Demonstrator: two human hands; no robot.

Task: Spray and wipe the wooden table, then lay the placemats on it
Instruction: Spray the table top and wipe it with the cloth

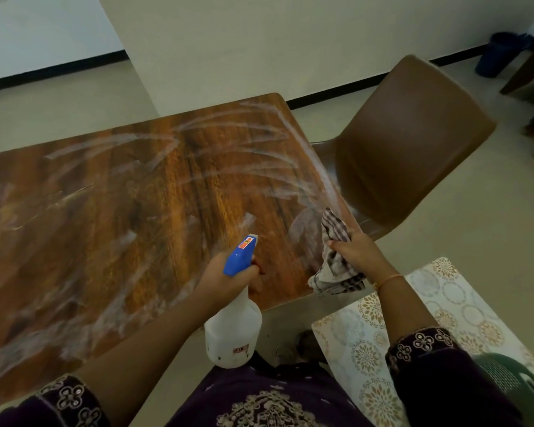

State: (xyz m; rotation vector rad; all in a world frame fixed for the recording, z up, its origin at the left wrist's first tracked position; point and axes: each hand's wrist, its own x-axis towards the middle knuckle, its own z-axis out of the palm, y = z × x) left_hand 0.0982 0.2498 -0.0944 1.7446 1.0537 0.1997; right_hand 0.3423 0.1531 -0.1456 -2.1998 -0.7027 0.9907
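The wooden table (111, 211) fills the left and middle of the head view, and pale wet streaks cover its top. My left hand (225, 278) grips the neck of a white spray bottle (233, 331) with a blue trigger head, its nozzle pointing over the table near the right corner. My right hand (356, 249) holds a checked cloth (336, 266) bunched above the table's near right edge. Patterned placemats (444, 306) lie on a seat to the lower right, below my right forearm.
A brown plastic chair (413, 143) stands against the table's right end. A green plastic chair back (512, 383) shows at the bottom right. A blue bin (497, 53) stands by the far wall, beside dark wooden furniture (527, 66). Pale floor surrounds the table.
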